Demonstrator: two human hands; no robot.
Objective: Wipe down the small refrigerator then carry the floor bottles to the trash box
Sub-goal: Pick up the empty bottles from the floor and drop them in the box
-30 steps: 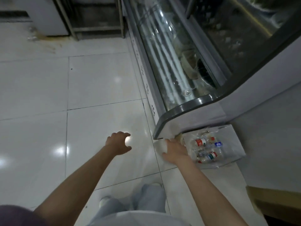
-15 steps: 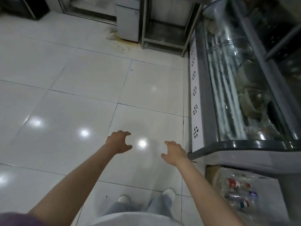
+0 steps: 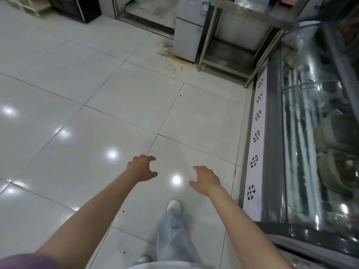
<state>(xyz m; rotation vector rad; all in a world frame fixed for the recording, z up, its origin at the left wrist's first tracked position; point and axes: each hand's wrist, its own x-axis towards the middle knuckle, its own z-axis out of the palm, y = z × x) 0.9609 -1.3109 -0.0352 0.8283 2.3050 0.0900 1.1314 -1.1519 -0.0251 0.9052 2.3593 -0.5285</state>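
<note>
Both hands are empty, with fingers curled loosely and spread apart, gripping nothing. Seen from the head camera looking down, the left hand (image 3: 141, 167) reaches forward over the white tiled floor (image 3: 77, 117), palm turned inward and thumb apart from the fingers. The right hand (image 3: 206, 179) mirrors it just to the right, also held above the tiles, the two hands near each other but not touching. Bright ceiling lights reflect off the glossy floor, one spot lying between the hands.

Below the hands, nearer the viewer, a leg in pale blue jeans (image 3: 174, 235) steps forward, ending in a white shoe (image 3: 173, 204). A purple sleeve (image 3: 21, 261) shows at the near left corner.

Along the right side runs a glass-fronted display freezer (image 3: 310, 142), its curved glass full of reflections; what is inside is too blurred to tell. Its white lower panel (image 3: 254, 152) carries a row of black snowflake marks and stands just to the right of the right hand.

At the far side, right of centre, stands the small refrigerator (image 3: 186, 37), pale grey and upright, well apart from the hands. A brownish stain (image 3: 172, 57) spreads on the tiles at its base. Just to its right is a metal-legged table (image 3: 242, 32) with a lower shelf. A dark cabinet (image 3: 77, 8) sits at the far left. No bottles or trash box are in view.
</note>
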